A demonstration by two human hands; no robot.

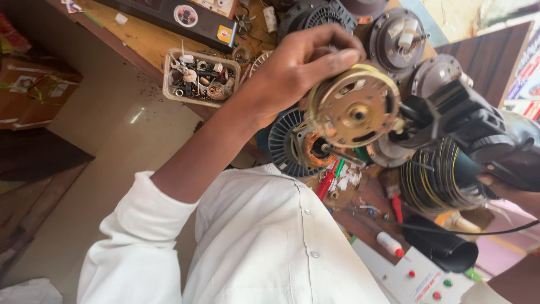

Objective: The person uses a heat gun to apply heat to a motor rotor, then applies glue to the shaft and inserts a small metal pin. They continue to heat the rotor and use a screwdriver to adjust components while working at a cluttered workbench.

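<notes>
Shirt: white buttoned shirt (264,242) fills the bottom of the view, its left sleeve rolled above the elbow.
Left hand: left hand (292,73) is raised over the bench, fingers curled over the top edge of a round motor, thumb pressed on its rim; it grips the motor.
Motor: brass-coloured round motor (353,107), flat slotted face toward the camera, held in the air above the bench clutter, just in front of the black tool's nose.
Right hand: right hand (509,188) shows only in part at the right edge, under the body of the black tool; its fingers seem wrapped on the tool, though most of them are hidden.
Black tool: bulky black power tool (467,121), pointed at the motor's right side.
Parts tray: small pale tray (169,84) of screws and metal bits, on the wooden bench (140,36) left of the hand.
Beneath the motor: ribbed dark fan housing (284,146) with copper windings, and a red-handled screwdriver (327,180) beside it.
Lower right: white panel (394,270) with red and green buttons.
</notes>
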